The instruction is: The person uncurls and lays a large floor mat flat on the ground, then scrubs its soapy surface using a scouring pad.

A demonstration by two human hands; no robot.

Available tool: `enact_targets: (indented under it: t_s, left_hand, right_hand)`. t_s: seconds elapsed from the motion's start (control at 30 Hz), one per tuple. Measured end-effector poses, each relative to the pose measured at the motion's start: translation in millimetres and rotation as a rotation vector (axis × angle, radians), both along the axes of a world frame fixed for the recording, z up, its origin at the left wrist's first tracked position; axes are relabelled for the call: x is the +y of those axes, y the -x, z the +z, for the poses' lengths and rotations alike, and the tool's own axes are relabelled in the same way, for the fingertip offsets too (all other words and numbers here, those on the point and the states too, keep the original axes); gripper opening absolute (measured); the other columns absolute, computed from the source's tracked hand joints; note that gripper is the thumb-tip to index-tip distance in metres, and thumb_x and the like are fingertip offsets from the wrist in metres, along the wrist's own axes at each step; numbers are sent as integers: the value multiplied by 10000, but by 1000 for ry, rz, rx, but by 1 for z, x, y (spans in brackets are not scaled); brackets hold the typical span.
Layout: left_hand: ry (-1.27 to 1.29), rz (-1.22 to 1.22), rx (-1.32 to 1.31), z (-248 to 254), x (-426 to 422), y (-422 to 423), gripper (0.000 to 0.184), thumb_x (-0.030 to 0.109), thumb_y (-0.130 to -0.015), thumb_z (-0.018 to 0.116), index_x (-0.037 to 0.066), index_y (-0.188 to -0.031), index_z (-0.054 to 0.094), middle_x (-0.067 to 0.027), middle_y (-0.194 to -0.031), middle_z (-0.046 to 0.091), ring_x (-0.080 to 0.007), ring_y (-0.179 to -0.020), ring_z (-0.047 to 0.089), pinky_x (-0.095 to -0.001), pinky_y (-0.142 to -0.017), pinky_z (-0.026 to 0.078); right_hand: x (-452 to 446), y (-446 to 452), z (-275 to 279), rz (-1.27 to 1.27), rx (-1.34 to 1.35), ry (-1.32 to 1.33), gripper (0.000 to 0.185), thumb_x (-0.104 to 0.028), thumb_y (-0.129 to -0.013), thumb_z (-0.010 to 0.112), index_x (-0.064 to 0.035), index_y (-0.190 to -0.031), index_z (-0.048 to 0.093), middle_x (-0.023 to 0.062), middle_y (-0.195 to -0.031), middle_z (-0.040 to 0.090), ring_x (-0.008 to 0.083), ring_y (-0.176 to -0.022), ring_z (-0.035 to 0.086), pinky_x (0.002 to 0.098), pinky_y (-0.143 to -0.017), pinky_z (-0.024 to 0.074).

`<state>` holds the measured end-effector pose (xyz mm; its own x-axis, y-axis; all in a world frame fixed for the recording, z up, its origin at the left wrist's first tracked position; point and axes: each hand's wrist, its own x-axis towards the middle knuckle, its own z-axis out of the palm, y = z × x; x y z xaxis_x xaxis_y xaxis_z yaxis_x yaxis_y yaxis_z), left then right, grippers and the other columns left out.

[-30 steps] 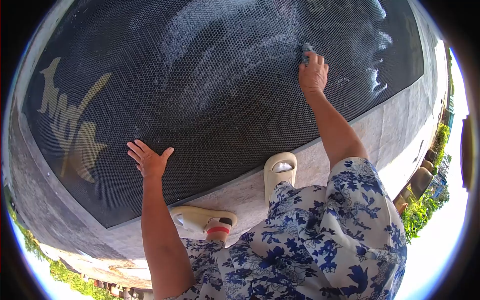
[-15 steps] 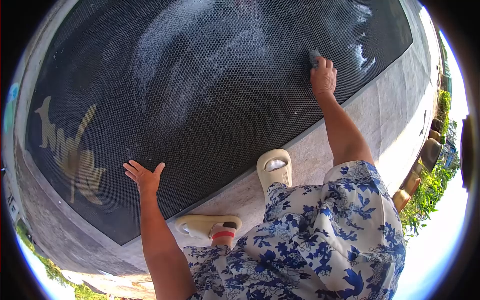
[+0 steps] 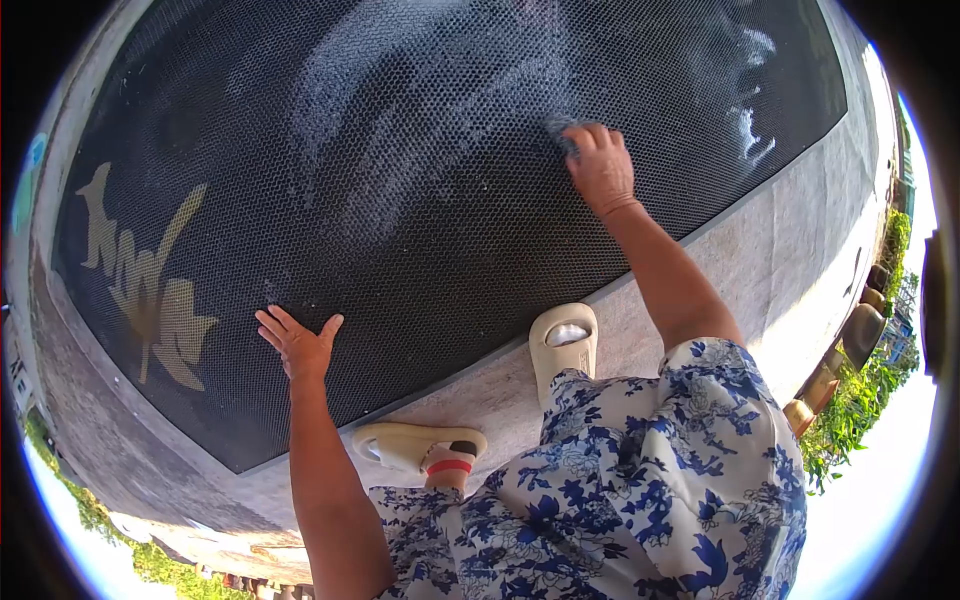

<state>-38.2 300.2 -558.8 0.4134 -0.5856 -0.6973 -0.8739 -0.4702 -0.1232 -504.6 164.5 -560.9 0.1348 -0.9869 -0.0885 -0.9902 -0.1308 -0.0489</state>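
Nearest the camera, a blue-and-white floral garment (image 3: 620,470) is covering the person's lap, just off the near edge of the black honeycomb mat (image 3: 420,300). Two cream slippers (image 3: 545,362) are standing at or just outside that same edge.

On the mat's near left part, the left hand (image 3: 305,348) is lying palm down, its fingers spread and thumb well out, grasping nothing; it seems to be steadying the body. Farther in, right of the mat's middle, the right hand (image 3: 603,170) is curling its fingers over a small grey scouring pad (image 3: 558,126), which is blurring at its edges; how the thumb is gripping cannot be told.

Working the pad well is probably calling for even pressure, short overlapping strokes, and a left palm bearing enough weight to keep the mat from creeping. Keeping the pad flat should help its fibres reach into the cells.

Whitish suds (image 3: 340,80) are streaking the mat's far middle, and thicker foam (image 3: 748,130) is sitting toward its right end. Well beyond that end, brown rounded pots (image 3: 862,332) are standing beside leafy plants (image 3: 850,420); what they are holding is hidden.
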Motion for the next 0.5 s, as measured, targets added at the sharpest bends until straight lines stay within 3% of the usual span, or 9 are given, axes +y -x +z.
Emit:
enact_targets:
  t_s: [0.07, 0.1, 0.17, 0.23, 0.33, 0.4, 0.47, 0.5]
  left_hand:
    - [-1, 8, -7, -2, -3, 0, 1270, 691, -690, 670, -17, -1488, -20, -246, -1546, -108, -452, -1426, -59, -576, -1087, 327]
    - [-7, 12, -18, -3, 0, 1, 1271, 690, -687, 672, -18, -1488, -16, -245, -1546, -106, -451, -1427, -57, -583, -1085, 324]
    - [-3, 34, -14, -7, 1, 4, 1281, 700, -681, 666, -10, -1488, -31, -240, -1547, -117, -448, -1428, -61, -603, -1074, 322]
    - [6, 82, -52, -5, -2, 2, 1292, 710, -674, 660, -2, -1489, -46, -234, -1548, -128, -444, -1430, -64, -623, -1063, 320]
    - [-5, 65, -39, 8, -1, 6, 1288, 715, -665, 657, 2, -1492, -27, -229, -1553, -112, -436, -1434, -45, -627, -1047, 338]
    - [13, 63, 0, 11, -7, 8, 1285, 710, -650, 678, -12, -1491, 28, -221, -1558, -88, -423, -1440, -26, -632, -1036, 348]
    - [17, 73, -19, 12, -12, 7, 1286, 717, -639, 678, -2, -1493, 41, -214, -1560, -79, -419, -1441, -11, -622, -1037, 354]
    - [15, 76, -6, 13, -12, 7, 1284, 721, -641, 673, 6, -1496, 37, -211, -1562, -71, -412, -1443, -16, -621, -1040, 353]
  right_hand:
    - [-33, 47, 6, -451, 81, -13, 394, -168, -830, 663, -137, -1203, 539, 102, -1148, 541, 317, -1008, 541, 406, -870, 506]
    - [-41, 37, 9, -428, 81, -16, 394, -168, -830, 663, -137, -1203, 539, 102, -1148, 541, 317, -1008, 541, 406, -870, 506]
    - [-58, 3, 6, -822, -11, 90, 377, -174, -846, 641, -135, -1207, 538, 106, -1145, 534, 323, -1051, 518, 412, -869, 499]
    - [-47, -56, -6, -354, 24, -12, 362, -180, -843, 639, -142, -1192, 551, 95, -1109, 543, 303, -1061, 502, 403, -856, 492]
    - [-14, -150, -5, 266, -179, -34, 323, -168, -790, 662, -200, -1108, 607, 25, -991, 560, 258, -857, 538, 360, -762, 497]
    - [26, -198, -8, 732, -251, -63, 272, -177, -817, 622, -211, -1086, 614, 10, -985, 559, 229, -847, 540, 353, -748, 505]
    - [53, -220, -11, 1050, -326, -121, 221, -180, -788, 629, -227, -1004, 632, 1, -939, 548, 212, -843, 523, 335, -741, 511]
    - [42, -219, -10, 1070, -370, -71, 174, -176, -813, 600, -235, -974, 627, 0, -917, 527, 195, -830, 519, 323, -744, 519]
